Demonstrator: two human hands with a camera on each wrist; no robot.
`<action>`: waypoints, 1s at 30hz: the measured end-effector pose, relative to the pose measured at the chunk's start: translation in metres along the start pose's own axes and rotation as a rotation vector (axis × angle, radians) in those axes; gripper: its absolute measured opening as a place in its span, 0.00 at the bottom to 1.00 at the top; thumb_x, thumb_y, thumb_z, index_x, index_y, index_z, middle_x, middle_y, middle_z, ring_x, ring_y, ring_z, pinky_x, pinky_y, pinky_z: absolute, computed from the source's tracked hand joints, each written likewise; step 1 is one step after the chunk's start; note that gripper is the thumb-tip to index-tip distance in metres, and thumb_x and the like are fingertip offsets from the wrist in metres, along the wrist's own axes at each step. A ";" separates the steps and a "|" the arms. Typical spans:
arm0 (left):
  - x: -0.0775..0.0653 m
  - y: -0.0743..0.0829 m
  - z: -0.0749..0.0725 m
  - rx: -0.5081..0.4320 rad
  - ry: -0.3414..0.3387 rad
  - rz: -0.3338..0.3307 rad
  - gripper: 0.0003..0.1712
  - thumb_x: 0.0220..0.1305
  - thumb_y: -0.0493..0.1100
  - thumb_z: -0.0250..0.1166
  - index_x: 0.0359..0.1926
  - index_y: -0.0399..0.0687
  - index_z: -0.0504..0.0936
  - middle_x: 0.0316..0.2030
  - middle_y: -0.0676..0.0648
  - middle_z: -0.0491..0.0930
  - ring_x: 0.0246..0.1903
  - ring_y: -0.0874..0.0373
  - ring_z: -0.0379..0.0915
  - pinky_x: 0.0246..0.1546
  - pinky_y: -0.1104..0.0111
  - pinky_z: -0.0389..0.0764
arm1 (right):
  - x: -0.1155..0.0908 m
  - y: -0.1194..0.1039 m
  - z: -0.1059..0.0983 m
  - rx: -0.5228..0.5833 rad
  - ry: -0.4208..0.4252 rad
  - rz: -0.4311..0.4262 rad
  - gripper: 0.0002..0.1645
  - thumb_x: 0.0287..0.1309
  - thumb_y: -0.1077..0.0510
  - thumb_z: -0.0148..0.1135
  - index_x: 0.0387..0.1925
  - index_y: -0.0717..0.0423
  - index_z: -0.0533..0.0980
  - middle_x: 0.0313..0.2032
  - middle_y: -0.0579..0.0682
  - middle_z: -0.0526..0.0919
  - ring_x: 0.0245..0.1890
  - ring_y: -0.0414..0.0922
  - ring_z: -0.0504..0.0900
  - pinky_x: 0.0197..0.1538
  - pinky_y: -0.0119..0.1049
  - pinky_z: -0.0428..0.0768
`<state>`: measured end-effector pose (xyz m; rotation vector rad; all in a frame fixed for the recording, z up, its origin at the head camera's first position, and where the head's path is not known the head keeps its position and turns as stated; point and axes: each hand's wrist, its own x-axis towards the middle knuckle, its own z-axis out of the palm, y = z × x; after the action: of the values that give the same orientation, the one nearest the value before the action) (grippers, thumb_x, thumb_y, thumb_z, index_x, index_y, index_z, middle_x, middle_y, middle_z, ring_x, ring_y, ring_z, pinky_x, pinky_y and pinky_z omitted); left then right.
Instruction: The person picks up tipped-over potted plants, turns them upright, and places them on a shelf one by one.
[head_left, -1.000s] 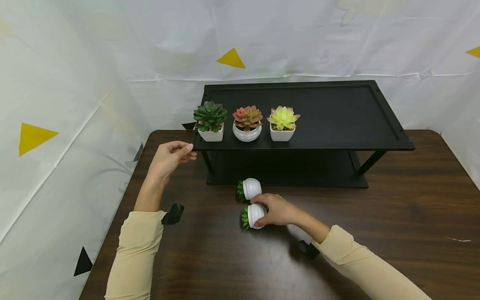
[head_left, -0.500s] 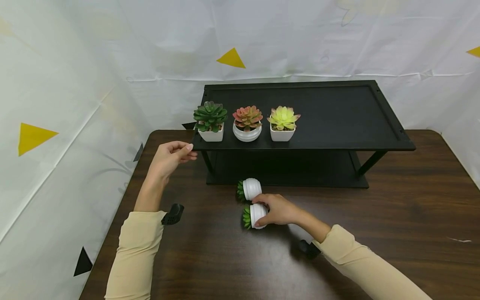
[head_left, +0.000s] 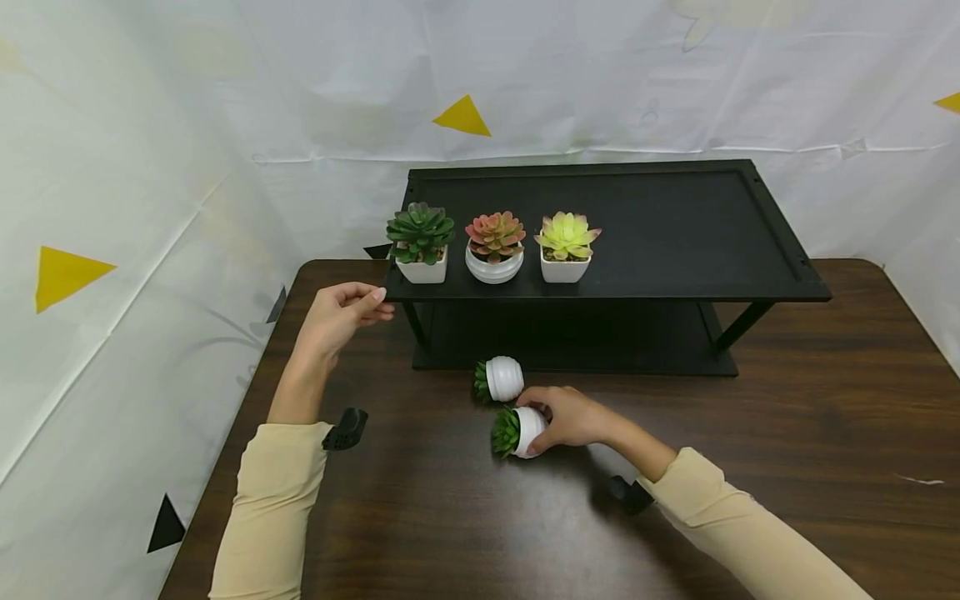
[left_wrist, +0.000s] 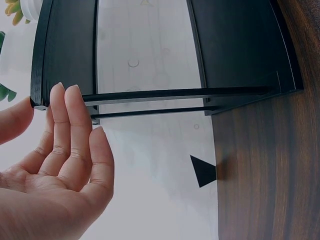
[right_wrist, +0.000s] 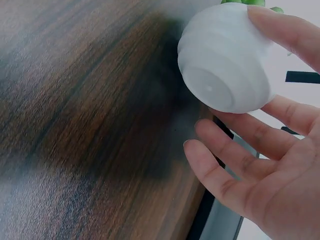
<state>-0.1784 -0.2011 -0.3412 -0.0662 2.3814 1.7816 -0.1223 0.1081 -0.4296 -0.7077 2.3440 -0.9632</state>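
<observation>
My left hand [head_left: 345,312] pinches the front left corner of a black two-tier shelf [head_left: 660,225]; in the left wrist view its thumb is on one side of the top board's edge and its fingertips on the other. My right hand [head_left: 573,417] holds a round white pot by its sides, a potted succulent [head_left: 529,432] tipped with its green leaves pointing left. The right wrist view shows the pot's base [right_wrist: 210,87] between thumb and fingers, close to the table. Just beyond it another potted succulent [head_left: 504,379] in a white pot lies on its side, leaves to the left.
Along the shelf's top front edge stand a dark green succulent [head_left: 422,242], a reddish one [head_left: 495,247] and a yellow-green one [head_left: 566,247], all in white pots. The brown wooden table [head_left: 420,517] ends at white sheeting [head_left: 570,75] behind and to the left.
My right hand has shifted slightly right with the potted succulent, whose leaves now turn more upward and toward the camera. The left hand has stayed at the shelf corner.
</observation>
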 end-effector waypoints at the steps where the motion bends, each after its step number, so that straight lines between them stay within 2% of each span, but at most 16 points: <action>1: 0.000 0.000 0.000 -0.002 0.000 0.000 0.19 0.66 0.43 0.56 0.49 0.30 0.73 0.31 0.49 0.80 0.32 0.63 0.78 0.52 0.60 0.72 | 0.000 0.001 -0.001 0.004 -0.001 0.001 0.32 0.37 0.59 0.75 0.48 0.60 0.73 0.40 0.51 0.78 0.31 0.41 0.72 0.32 0.31 0.73; 14: -0.001 0.001 0.000 -0.008 -0.005 0.005 0.20 0.66 0.43 0.56 0.50 0.28 0.72 0.31 0.48 0.79 0.31 0.63 0.78 0.53 0.59 0.72 | -0.006 0.010 -0.008 0.012 -0.030 -0.006 0.34 0.36 0.61 0.75 0.49 0.62 0.72 0.39 0.51 0.78 0.34 0.43 0.74 0.34 0.32 0.74; 22: -0.001 0.000 0.000 -0.009 0.004 0.006 0.19 0.66 0.43 0.56 0.49 0.29 0.73 0.30 0.49 0.80 0.31 0.63 0.79 0.53 0.58 0.71 | -0.011 0.021 -0.012 0.063 -0.041 -0.019 0.37 0.35 0.62 0.76 0.50 0.63 0.70 0.38 0.51 0.77 0.36 0.45 0.76 0.37 0.34 0.75; 26: -0.001 0.001 0.000 0.005 0.001 0.003 0.20 0.66 0.43 0.56 0.50 0.29 0.72 0.31 0.49 0.80 0.32 0.63 0.78 0.52 0.60 0.72 | -0.014 0.027 -0.012 0.104 -0.039 -0.045 0.38 0.35 0.63 0.76 0.51 0.63 0.69 0.40 0.52 0.76 0.39 0.47 0.76 0.41 0.40 0.76; 30: -0.002 0.002 0.000 0.009 -0.004 0.000 0.21 0.66 0.44 0.56 0.50 0.29 0.72 0.31 0.49 0.80 0.32 0.63 0.78 0.52 0.60 0.72 | -0.017 0.034 -0.011 0.157 -0.041 -0.042 0.39 0.34 0.64 0.76 0.53 0.63 0.68 0.41 0.52 0.76 0.41 0.48 0.75 0.43 0.42 0.76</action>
<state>-0.1768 -0.2010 -0.3391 -0.0622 2.3868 1.7690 -0.1261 0.1447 -0.4433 -0.7091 2.1976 -1.1255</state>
